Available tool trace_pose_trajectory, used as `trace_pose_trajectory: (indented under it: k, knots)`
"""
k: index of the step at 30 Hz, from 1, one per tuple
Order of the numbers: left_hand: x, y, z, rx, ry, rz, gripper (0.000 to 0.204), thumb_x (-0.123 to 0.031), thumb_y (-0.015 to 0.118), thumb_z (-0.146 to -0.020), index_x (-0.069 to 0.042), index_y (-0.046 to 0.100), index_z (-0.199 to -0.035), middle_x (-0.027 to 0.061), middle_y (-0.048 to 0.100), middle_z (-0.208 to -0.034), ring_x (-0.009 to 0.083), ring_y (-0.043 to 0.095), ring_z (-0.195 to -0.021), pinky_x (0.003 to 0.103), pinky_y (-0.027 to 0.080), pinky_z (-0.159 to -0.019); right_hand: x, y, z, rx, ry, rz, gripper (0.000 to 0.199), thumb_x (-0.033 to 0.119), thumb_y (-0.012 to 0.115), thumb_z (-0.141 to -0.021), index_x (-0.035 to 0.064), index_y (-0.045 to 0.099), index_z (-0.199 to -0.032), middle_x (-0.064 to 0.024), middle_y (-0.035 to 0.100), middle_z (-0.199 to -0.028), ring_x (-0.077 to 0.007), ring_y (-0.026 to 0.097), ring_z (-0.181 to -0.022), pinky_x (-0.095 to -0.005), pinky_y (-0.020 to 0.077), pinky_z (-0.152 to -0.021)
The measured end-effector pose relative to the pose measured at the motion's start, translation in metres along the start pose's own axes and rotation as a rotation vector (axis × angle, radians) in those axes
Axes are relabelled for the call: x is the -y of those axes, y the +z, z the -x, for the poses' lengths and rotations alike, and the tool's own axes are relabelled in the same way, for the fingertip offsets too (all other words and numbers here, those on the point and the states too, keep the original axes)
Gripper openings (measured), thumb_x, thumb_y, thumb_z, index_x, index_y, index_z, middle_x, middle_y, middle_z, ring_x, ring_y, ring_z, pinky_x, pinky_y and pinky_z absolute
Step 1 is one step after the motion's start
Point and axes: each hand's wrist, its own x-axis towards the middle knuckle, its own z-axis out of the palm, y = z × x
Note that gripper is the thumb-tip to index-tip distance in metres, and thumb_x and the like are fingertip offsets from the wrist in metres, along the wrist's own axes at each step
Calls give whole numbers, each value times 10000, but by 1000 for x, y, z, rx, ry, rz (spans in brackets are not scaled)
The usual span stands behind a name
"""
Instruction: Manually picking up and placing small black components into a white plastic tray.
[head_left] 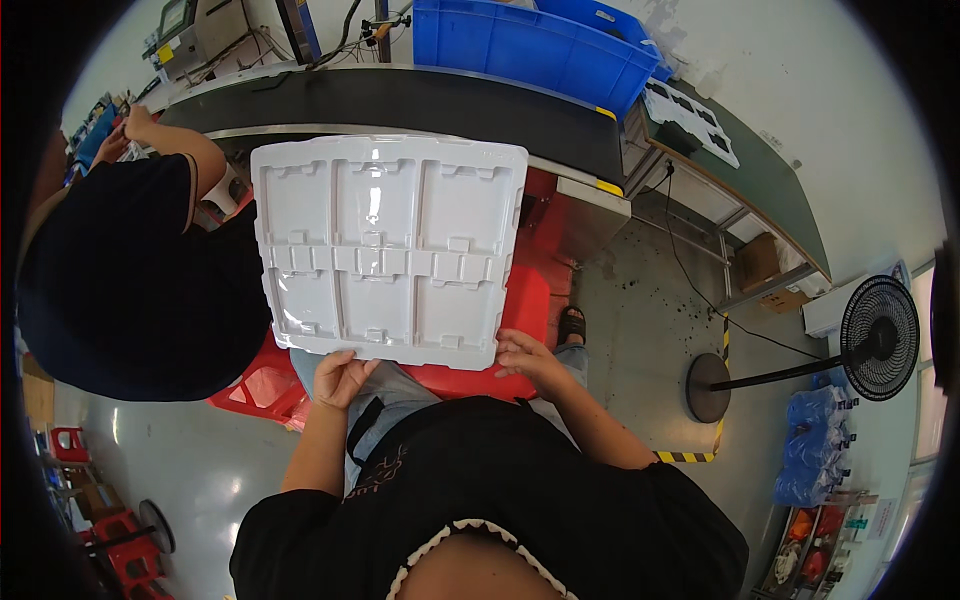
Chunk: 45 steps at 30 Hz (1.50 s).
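Observation:
A large white plastic blister tray lies in front of my body, its near side above my lap and its far side by the conveyor's edge. Shallow rectangular compartments fill it in two rows, with a notched band between them; no parts show in them. My left hand grips the near rim left of the middle, fingers closed at the edge. At the near right corner, my right hand holds the side of the tray, its fingers partly bent. Parts of the fingers under the rim are hidden.
Beyond the tray runs a black conveyor belt, with blue crates behind it. A co-worker in dark clothing sits close on my left. At right stand a green-topped table bearing a white tray, and a black fan. Red plastic shows beneath my tray.

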Motion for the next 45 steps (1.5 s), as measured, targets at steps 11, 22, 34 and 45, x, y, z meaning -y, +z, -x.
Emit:
trace_pose_trajectory:
  k: [11,22,34,45]
  knots:
    - [8,11,4,-44,-20,-15,559,98,492,-720,10,355,-1255,166,444,-1242,340,417,-1165,499,343,-986,-1,3,4,-12,-28,-14,572,150,573,-776,5,346,-1281,-103,503,-1139,-215,506,-1025,-323,441,-796]
    - [37,2,27,-183,-199,33,482,139,460,-724,59,394,-1195,178,454,-1223,318,405,-1176,468,306,-1028,13,15,6,-27,-136,-124,426,60,562,-804,20,440,-1210,-47,532,-1114,-145,500,-1005,-283,397,-863]
    - [45,34,9,6,-303,-222,458,-8,513,-823,36,356,-1251,167,440,-1256,295,387,-1207,438,318,-1025,49,-3,20,-111,-283,-146,364,27,531,-821,7,454,-1176,-78,548,-1112,-176,523,-1023,-326,406,-889]
    - [45,31,-4,110,-184,-123,311,-165,513,-882,-77,438,-1171,47,521,-1141,274,407,-1197,426,352,-998,83,-35,59,-221,-353,-102,382,21,508,-823,-6,432,-1196,-102,555,-1103,-193,563,-972,-308,478,-796]
